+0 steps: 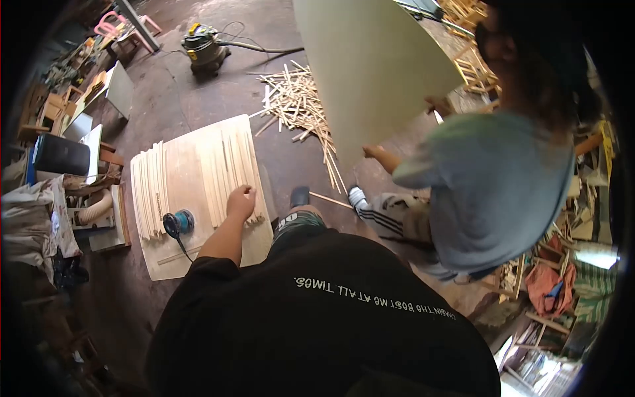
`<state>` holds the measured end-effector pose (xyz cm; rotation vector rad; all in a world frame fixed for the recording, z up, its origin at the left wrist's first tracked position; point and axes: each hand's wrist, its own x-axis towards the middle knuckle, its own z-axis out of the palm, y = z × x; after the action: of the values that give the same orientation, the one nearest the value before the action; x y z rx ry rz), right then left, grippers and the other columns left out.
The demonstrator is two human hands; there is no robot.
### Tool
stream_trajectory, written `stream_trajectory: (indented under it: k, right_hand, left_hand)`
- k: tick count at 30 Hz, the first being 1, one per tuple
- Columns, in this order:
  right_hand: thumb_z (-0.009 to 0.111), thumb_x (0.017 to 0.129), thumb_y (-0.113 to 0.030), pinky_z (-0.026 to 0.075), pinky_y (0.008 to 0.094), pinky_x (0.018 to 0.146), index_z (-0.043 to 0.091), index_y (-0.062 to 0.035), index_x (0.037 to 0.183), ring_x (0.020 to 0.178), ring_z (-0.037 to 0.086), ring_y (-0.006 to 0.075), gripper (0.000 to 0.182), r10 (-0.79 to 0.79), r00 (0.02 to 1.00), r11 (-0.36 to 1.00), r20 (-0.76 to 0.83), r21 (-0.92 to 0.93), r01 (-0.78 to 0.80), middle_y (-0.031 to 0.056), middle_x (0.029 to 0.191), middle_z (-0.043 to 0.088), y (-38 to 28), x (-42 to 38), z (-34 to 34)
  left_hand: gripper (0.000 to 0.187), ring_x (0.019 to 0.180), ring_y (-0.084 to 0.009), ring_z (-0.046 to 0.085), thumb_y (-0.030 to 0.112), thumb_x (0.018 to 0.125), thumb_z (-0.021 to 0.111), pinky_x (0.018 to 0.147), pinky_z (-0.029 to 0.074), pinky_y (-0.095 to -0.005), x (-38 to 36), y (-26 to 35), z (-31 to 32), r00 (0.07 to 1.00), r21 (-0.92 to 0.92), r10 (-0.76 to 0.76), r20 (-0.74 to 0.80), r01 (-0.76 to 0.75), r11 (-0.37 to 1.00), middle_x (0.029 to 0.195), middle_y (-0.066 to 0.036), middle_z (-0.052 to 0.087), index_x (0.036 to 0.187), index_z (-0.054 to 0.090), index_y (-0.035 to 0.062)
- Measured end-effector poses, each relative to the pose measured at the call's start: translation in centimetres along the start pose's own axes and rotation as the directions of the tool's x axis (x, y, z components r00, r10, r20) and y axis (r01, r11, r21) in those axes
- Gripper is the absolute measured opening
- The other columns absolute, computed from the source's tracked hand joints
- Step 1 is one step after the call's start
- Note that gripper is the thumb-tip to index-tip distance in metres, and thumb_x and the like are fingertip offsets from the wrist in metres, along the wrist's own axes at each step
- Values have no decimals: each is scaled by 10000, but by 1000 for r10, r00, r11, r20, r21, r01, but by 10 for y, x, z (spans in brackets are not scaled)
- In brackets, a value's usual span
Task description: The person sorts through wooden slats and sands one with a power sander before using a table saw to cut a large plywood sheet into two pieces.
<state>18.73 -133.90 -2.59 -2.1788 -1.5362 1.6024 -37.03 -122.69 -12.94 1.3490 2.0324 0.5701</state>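
Note:
My left hand (241, 202) hovers over the right-hand bundle of thin wooden strips (225, 165), its fingers curled and nothing visible in them. Another row of strips (151, 188) lies along the left side of the same plywood board (182, 149). A blue and black orbital sander (178, 223) rests between the two rows, close to my left forearm, with its cord running toward me. My right hand is out of sight. At my right, a co-worker in a grey shirt (493, 185) grips a large flat panel (370, 73) by its edge with both hands.
A heap of loose wooden sticks (294, 99) covers the floor beside the panel. Farther back stands a shop vacuum (204, 49) with its hose stretched out. Wooden furniture parts and a cloth (40, 215) crowd the left side; an orange-red bag (550, 289) lies among frames at right.

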Motion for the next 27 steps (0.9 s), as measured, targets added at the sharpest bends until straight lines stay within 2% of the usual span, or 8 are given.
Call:
stream_trajectory:
  k: [2, 9, 12, 17, 19, 22, 26, 27]
  right_hand:
    - [726, 906, -409, 532, 360, 985, 653, -26, 1280, 1135, 693, 268, 540, -57, 998, 998, 6, -38, 57, 173, 1201, 727, -52, 53, -21]
    - [724, 922, -398, 525, 363, 990, 646, -17, 1300, 1131, 688, 261, 543, -191, 979, 982, -67, -8, 191, 174, 1227, 719, -269, 251, -74]
    - [723, 929, -393, 522, 365, 992, 642, -13, 1309, 1129, 686, 257, 544, -158, 981, 984, -114, 71, 166, 174, 1238, 716, -319, 287, -79]
    - [722, 941, -386, 517, 367, 996, 637, -6, 1324, 1126, 683, 252, 546, -8, 991, 983, -136, 179, 33, 174, 1256, 711, -348, 288, -89]
    - [721, 946, -383, 515, 368, 997, 634, -4, 1330, 1125, 682, 249, 546, 21, 991, 981, -129, 196, 5, 175, 1264, 709, -368, 293, -97]
    - [761, 923, -354, 533, 357, 958, 634, 4, 1328, 1095, 698, 240, 555, -16, 992, 995, -123, 96, 28, 181, 1218, 724, -421, 351, -124]
    - [783, 902, -347, 546, 381, 986, 605, 1, 1360, 1157, 689, 280, 602, -70, 996, 996, -58, 47, 73, 199, 1248, 706, -520, 439, -169]
    - [780, 902, -351, 545, 388, 993, 605, -1, 1361, 1164, 686, 286, 603, -109, 993, 994, -44, -9, 109, 204, 1258, 700, -548, 470, -183]
  left_hand:
    - [324, 1060, -349, 690, 316, 962, 641, 944, 529, -436, 17, 16, -2, 993, 30, 90, 76, -92, 995, 1099, -167, 741, 1105, 737, 42]
    - [257, 1033, -356, 687, 295, 926, 683, 939, 527, -445, 134, 32, -23, 966, -18, 170, 193, -169, 985, 1028, -170, 744, 1039, 764, 78]
    - [265, 1009, -356, 697, 298, 928, 685, 921, 536, -442, 226, 52, -68, 989, 8, 65, 134, -67, 998, 1023, -172, 749, 1039, 764, 71]
    - [246, 988, -317, 719, 255, 930, 693, 895, 546, -392, 420, 45, -140, 980, -8, 70, -185, -72, 997, 1051, -155, 754, 1069, 754, 62]
    - [275, 967, -294, 723, 266, 935, 698, 889, 549, -383, 483, 41, -163, 973, -40, -41, -227, 33, 999, 1037, -146, 759, 1095, 744, 47]
    - [315, 955, -258, 724, 290, 941, 706, 880, 552, -371, 549, 34, -189, 955, -105, -163, -247, 141, 984, 1021, -139, 763, 1117, 735, 30]
    - [351, 934, -218, 725, 327, 951, 717, 867, 555, -359, 579, -2, -198, 991, -37, -91, -102, 88, 995, 1020, -128, 768, 1133, 728, 27]
    - [348, 932, -220, 724, 331, 953, 717, 865, 555, -363, 577, -10, -190, 981, -80, -168, -93, 161, 984, 1021, -125, 769, 1121, 728, 27]
